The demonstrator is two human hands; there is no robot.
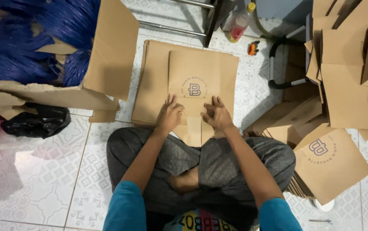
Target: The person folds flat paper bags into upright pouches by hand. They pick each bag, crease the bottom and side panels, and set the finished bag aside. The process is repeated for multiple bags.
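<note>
Crossed legs (201, 167), patterned tile floor (55, 179), stacked bags (338, 158)

Flat brown paper bag (203, 79) with dark round logo — open cardboard box (111, 51) left.

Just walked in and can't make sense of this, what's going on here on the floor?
A person sits cross-legged on the tiled floor, both hands on a flat brown paper bag that tops a stack of the same. The left hand and right hand press at its bottom fold nearest the lap. A cardboard box of blue cord bundles stands to the left, and more brown bags lie piled on the right.
</note>
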